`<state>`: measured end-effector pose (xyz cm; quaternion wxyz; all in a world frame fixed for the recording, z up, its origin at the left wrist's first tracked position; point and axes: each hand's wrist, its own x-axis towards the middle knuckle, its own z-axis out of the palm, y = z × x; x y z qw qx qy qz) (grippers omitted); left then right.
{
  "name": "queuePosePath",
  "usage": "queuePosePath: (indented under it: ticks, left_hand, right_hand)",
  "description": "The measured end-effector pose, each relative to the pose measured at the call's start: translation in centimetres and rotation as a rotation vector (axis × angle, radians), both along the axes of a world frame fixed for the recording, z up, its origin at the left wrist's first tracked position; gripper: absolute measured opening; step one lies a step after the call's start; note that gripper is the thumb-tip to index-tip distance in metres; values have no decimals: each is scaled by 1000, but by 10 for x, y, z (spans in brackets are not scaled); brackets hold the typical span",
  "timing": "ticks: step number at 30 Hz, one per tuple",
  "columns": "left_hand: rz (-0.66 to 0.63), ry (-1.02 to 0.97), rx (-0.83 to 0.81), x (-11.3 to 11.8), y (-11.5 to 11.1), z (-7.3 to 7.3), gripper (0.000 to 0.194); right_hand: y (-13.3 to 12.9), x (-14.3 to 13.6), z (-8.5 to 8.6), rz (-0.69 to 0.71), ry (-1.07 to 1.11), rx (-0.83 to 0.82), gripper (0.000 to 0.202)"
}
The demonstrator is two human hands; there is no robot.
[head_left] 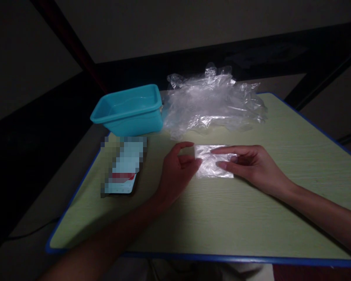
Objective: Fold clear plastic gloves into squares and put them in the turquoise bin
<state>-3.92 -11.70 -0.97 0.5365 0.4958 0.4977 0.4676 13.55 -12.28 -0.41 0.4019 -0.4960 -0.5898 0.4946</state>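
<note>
A small, flat rectangle of folded clear plastic bag [206, 171] lies between my hands at the middle of the table, shiny and creased. My left hand [177, 168] grips its left edge, with the thumb over the plastic and the index finger at the upper corner. From the right, my right hand [253, 166] has thumb and index finger on the upper face, while the other fingers curl at the right edge, partly hidden. Beyond the hands spreads a loose heap of crumpled clear plastic bags [210, 101].
A turquoise plastic basket [134, 123] stands at the back left, beside the heap. In front of it lies a phone [125, 168] with a lit, blurred screen. The pale wood-grain table [175, 230] has a blue edge. Surroundings are dark.
</note>
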Motion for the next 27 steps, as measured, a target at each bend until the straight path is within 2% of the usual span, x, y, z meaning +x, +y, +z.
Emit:
queuePosePath:
  ticks: [9, 11, 14, 16, 19, 27]
  left_hand:
    - [-177, -52, 155, -3, -5, -7, 69]
    - [-194, -52, 163, -3, -5, -8, 59]
    - [-183, -16, 184, -3, -3, -7, 30]
    - [-162, 15, 208, -2, -2, -6, 19]
    - [-119, 39, 192, -1, 0, -4, 16]
    - [-71, -25, 1, -1, 0, -4, 23]
  right_hand:
    - [0, 2, -1, -45, -46, 51, 31]
    - [1, 2, -1, -51, -36, 50, 30]
    - [1, 2, -2, -42, -15, 63, 27]
    - [1, 2, -2, -37, -17, 80, 25]
    - [0, 1, -2, -36, -43, 91, 26]
    - [-2, 0, 0, -53, -59, 69, 29]
